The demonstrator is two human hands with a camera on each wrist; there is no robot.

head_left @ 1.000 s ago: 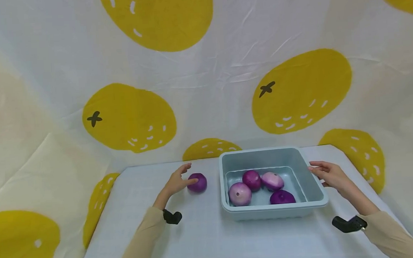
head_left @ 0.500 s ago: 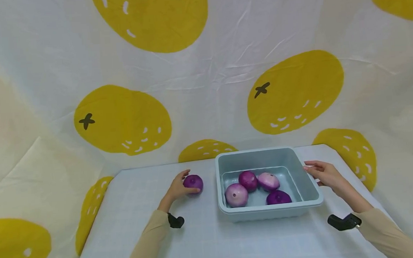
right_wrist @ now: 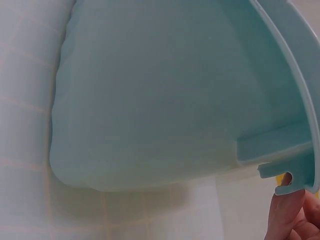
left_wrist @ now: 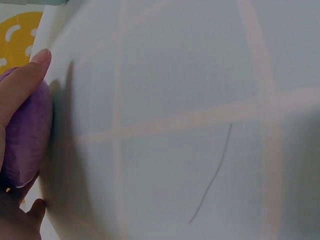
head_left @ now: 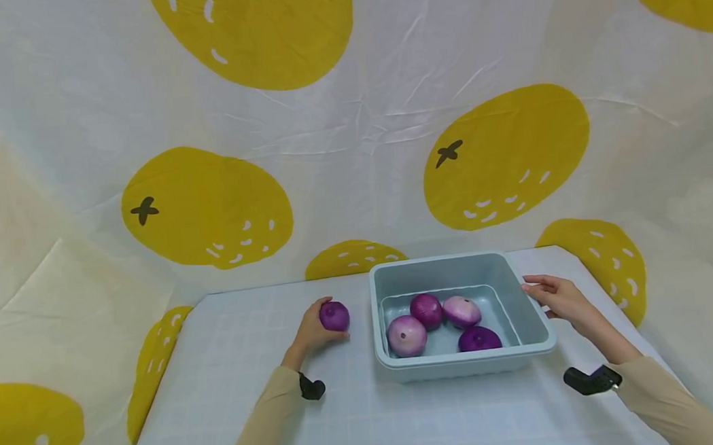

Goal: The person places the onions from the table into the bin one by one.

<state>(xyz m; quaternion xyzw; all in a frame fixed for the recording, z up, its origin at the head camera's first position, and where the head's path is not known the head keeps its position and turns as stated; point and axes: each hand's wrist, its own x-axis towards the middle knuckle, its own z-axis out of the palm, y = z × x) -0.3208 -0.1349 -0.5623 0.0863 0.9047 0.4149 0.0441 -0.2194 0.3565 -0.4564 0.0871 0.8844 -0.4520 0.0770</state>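
Observation:
My left hand [head_left: 316, 330] grips a purple onion [head_left: 334, 316], thumb along its near side and fingers round its far side. The same red onion [left_wrist: 30, 132] shows at the left edge of the left wrist view, thumb across it. To its right stands a pale blue-green plastic bin [head_left: 463, 358]. Several onions lie inside: a pale one [head_left: 407, 336], a dark red one [head_left: 426, 311], a pink-white one [head_left: 461, 311] and a deep purple one [head_left: 479, 338]. My right hand [head_left: 560, 298] holds the bin's right rim, its thumb [right_wrist: 285, 212] tucked under the rim lip.
A white checked cloth [head_left: 356, 420] covers the table. Behind it hangs a pale curtain [head_left: 354, 182] printed with large yellow fruit. Each wrist carries a black camera, the left one [head_left: 312, 387] near the table and the right one [head_left: 591, 379] beyond the bin's near corner.
My left hand has moved in round the onion, its spread fingers now wrapped about it. The view has shifted slightly, while the right hand stays at the bin's rim.

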